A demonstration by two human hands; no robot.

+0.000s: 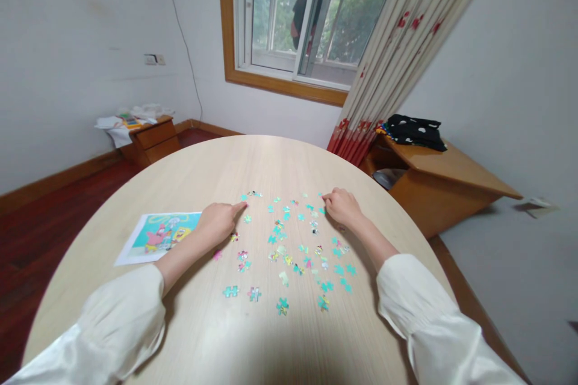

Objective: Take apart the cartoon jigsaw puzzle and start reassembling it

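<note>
Many small jigsaw pieces (pixel 288 260), mostly turquoise with some pink and yellow, lie scattered over the round table. My left hand (pixel 219 220) points with its index finger stretched out, the tip just beside a turquoise jigsaw piece (pixel 244 197) at the far left of the spread. On the far right, my right hand (pixel 343 207) also has its index finger out, at the edge of another small turquoise piece (pixel 320 194). Neither hand holds anything that I can see. Partly behind my left forearm lies a printed picture sheet (pixel 156 234) with cartoon figures.
The pale wooden table (pixel 217 162) fills the middle. Behind it are a window (pixel 280 24) and a curtain (pixel 392 42). A small cabinet (pixel 158 141) with papers stands left, and a tilted-looking wooden cabinet (pixel 442 186) with black cloth (pixel 415 130) right. A person (pixel 301 12) shows at the window.
</note>
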